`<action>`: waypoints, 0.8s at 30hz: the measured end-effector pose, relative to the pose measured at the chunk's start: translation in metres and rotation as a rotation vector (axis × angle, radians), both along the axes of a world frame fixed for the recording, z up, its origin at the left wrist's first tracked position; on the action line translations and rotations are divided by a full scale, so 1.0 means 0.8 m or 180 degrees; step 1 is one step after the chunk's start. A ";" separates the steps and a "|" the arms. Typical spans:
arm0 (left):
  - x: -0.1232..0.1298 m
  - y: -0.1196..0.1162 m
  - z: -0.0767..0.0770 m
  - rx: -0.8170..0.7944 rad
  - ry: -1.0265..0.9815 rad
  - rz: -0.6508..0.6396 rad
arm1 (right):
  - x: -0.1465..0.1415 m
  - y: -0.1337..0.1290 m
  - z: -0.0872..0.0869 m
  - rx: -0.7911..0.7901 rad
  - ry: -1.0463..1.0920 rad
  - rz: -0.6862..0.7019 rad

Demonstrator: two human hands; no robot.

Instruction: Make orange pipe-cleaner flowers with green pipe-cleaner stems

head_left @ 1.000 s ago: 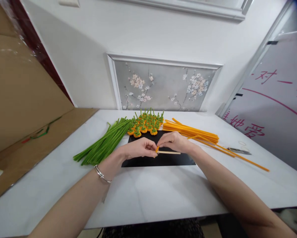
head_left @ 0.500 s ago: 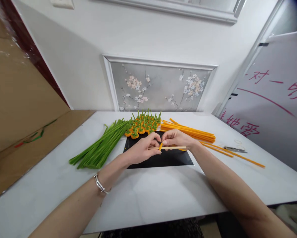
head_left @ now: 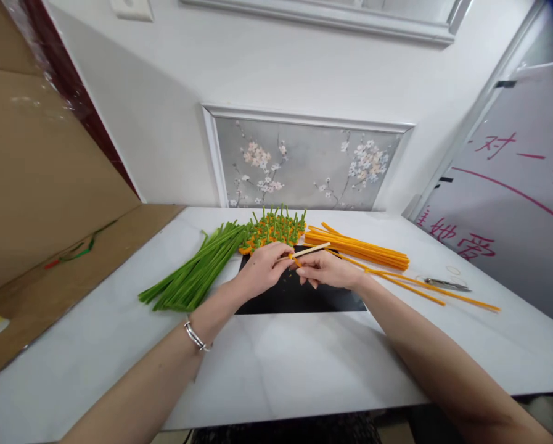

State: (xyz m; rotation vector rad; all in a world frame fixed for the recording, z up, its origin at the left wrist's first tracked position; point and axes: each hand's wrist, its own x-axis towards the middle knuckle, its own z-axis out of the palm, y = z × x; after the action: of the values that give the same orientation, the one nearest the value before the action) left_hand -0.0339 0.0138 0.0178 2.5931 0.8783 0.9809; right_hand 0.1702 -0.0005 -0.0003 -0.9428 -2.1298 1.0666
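My left hand is closed on a thin pale wooden stick, which points up to the right. A short bit of orange pipe cleaner is bent around the stick by the fingertips. On its right, my right hand pinches the pipe cleaner, its fingers curled. Both hands are above a black mat with small orange bits on it. Just behind stand several small orange pumpkin-like pieces with green tops and stems.
Green pipe cleaners lie in a bundle at left. An orange bundle lies at right, with loose orange strands and metal snips nearby. A wall panel rises behind the white table; cardboard stands left.
The stick has swung from nearly level to tilted up at its right end. My right hand has moved from above the stick to below it. The view has shifted slightly.
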 end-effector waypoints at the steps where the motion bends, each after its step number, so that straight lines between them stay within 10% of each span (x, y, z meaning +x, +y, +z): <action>1: -0.001 0.003 -0.002 0.0155 0.0057 0.0061 | -0.001 -0.002 0.001 0.0116 -0.0134 0.0008; 14: -0.012 0.003 0.000 0.0325 0.1132 0.0631 | -0.007 -0.023 0.023 0.2357 -0.1119 -0.0514; 24: -0.007 0.004 -0.005 0.0084 0.1002 -0.0013 | 0.003 -0.016 0.026 0.2561 -0.0823 -0.1086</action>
State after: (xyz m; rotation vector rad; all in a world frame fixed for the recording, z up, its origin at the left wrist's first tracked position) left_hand -0.0392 0.0170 0.0138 2.8178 0.9346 0.5933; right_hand 0.1730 -0.0131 0.0208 -0.9969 -2.1860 -0.1094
